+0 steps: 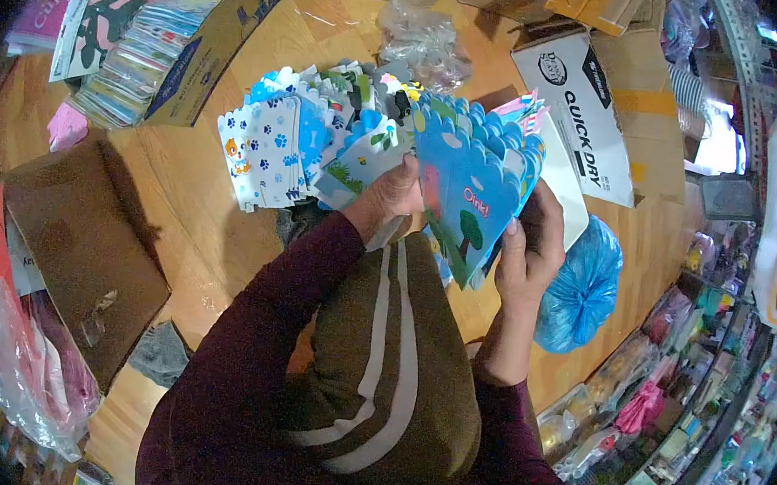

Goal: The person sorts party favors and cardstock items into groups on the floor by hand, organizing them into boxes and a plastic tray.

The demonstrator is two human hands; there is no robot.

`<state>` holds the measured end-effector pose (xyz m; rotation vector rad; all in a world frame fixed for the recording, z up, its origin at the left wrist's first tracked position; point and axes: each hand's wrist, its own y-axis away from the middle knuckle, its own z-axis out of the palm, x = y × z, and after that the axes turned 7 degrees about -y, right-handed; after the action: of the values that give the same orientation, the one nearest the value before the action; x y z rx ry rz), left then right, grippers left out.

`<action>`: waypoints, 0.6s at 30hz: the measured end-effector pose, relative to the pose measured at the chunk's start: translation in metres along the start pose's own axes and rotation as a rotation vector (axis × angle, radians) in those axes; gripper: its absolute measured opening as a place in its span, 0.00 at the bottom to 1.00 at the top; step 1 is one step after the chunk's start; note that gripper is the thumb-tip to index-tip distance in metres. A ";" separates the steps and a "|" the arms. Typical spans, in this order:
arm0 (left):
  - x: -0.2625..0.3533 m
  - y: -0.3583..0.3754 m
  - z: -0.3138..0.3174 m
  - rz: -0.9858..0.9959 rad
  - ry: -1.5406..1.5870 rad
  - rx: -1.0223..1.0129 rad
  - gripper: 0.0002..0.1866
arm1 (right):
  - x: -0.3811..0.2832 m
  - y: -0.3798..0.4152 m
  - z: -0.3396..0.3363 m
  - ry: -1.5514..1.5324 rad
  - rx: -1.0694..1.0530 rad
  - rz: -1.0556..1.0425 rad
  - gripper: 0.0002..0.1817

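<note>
"Blue scalloped cards (463,180), several deep, sit tilted between a person's two hands, far side of the lap. Which step?"

"Handling or evening up the stack, it appears. The right hand (533,247) pinches the right edge, thumb in front; the left hand (391,194) meets the left edge (how firmly, I cannot tell)."

"Next move?"

"Likely calls for even pressure, so no layer slides."

"Their look?"

"Glossy, with a green tree and "Oink!" lettering, edges fanned at far right; paw-print cards (272,142) sit left."
</note>
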<state>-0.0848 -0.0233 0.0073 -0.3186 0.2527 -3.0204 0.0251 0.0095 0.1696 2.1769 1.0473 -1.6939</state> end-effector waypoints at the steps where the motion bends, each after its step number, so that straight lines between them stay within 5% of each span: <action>1: -0.001 0.000 0.000 0.001 0.001 0.001 0.48 | -0.001 -0.001 0.001 0.000 -0.001 0.000 0.21; 4: -0.001 0.003 0.004 0.069 -0.020 -0.002 0.45 | -0.003 -0.002 0.002 0.050 -0.013 -0.017 0.21; 6: 0.006 0.016 0.011 -0.174 -0.248 0.409 0.40 | -0.003 -0.003 0.003 -0.004 0.007 -0.045 0.21; 9: -0.011 0.019 -0.026 -0.133 -0.072 0.263 0.35 | -0.004 -0.003 0.004 0.050 0.078 -0.012 0.22; 10: -0.024 0.011 -0.055 -0.282 0.028 0.280 0.33 | -0.004 -0.002 0.005 0.049 0.103 -0.022 0.23; 14: 0.001 0.024 0.000 -0.189 0.134 0.223 0.34 | 0.003 0.000 0.008 0.015 0.164 -0.084 0.21; 16: 0.004 0.029 0.006 -0.142 -0.053 0.225 0.37 | 0.004 0.001 0.002 0.302 0.026 -0.153 0.22; 18: 0.001 0.030 -0.004 -0.196 -0.072 0.257 0.39 | 0.006 0.000 0.007 0.231 0.009 -0.182 0.24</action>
<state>-0.0844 -0.0519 -0.0011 -0.4515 -0.1822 -3.1727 0.0202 0.0082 0.1624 2.3925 1.3347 -1.5433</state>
